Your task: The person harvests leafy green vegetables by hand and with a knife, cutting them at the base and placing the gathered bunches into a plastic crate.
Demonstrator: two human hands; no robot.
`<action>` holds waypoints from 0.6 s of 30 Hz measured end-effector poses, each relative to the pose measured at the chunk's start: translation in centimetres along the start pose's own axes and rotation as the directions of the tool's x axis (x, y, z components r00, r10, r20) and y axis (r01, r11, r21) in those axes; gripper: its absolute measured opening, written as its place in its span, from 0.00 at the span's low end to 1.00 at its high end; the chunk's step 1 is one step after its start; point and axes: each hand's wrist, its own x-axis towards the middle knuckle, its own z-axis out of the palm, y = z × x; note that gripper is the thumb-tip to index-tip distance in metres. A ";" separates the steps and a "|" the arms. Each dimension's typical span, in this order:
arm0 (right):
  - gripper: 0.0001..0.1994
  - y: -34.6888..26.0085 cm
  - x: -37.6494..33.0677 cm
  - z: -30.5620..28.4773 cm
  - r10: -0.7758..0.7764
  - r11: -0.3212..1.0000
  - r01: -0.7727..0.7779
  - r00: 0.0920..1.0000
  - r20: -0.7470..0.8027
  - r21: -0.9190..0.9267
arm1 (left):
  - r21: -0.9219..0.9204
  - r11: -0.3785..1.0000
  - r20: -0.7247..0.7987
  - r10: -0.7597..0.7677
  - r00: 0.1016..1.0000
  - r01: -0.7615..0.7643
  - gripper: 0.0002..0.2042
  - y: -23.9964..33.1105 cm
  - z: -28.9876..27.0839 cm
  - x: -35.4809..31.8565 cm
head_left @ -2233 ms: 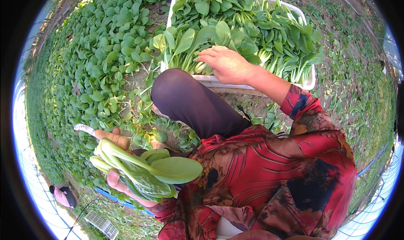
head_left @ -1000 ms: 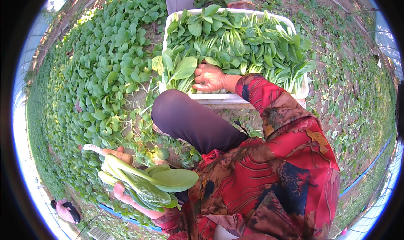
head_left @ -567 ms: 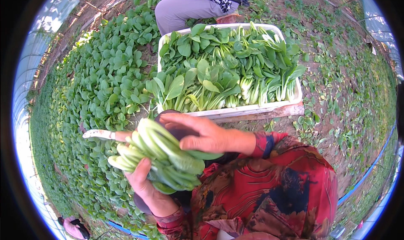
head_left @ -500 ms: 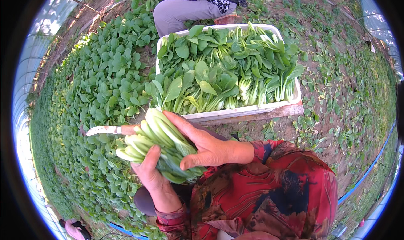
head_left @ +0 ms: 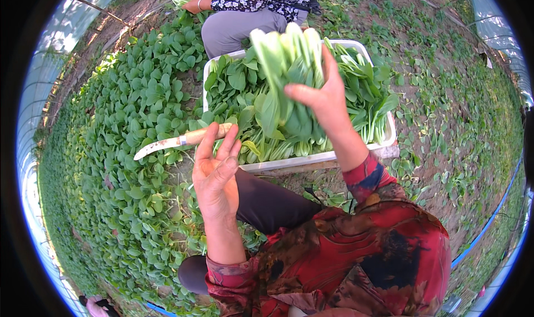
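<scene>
My right hand (head_left: pixel 325 103) is closed around a bunch of green leafy vegetables with pale thick stalks, like bok choy (head_left: pixel 286 67). The bunch is held over the white crate (head_left: pixel 289 164), its stalk ends pointing away from me and its leaves hanging down. More bunches (head_left: pixel 236 75) fill that crate in rows. Left of the crate, my left hand (head_left: pixel 216 181) has its palm turned up. Between its fingers lies the wooden handle of a knife (head_left: pixel 194 136), whose curved, dirt-spotted blade points left over the growing plants.
A dense bed of leafy plants (head_left: pixel 133 94) covers the left side. Loose leaves are strewn over the soil (head_left: pixel 439 128) on the right. Beyond the crate sits another person (head_left: pixel 245 25), hands at some greens. A blue line (head_left: pixel 489 222) runs along the far right.
My right hand has carried the bunch from between both hands up and away over the crate. My left hand has let go of the bunch and keeps the knife.
</scene>
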 end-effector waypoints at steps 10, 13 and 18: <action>0.57 17.5 13.5 -7.8 0.204 0.442 -0.326 0.944 -0.260 -0.836 | 0.086 0.996 -0.203 0.000 0.979 0.018 0.33 -2.1 -5.2 0.6; 0.49 19.9 11.8 -6.6 0.386 0.129 -0.252 0.904 -0.186 -0.959 | 0.026 0.999 -0.208 -0.032 0.978 0.038 0.31 -3.5 -6.3 1.1; 0.48 20.9 14.5 -7.8 0.434 0.096 -0.200 0.890 -0.139 -0.975 | -0.031 0.999 -0.188 -0.034 0.982 0.029 0.30 -4.3 -6.4 1.5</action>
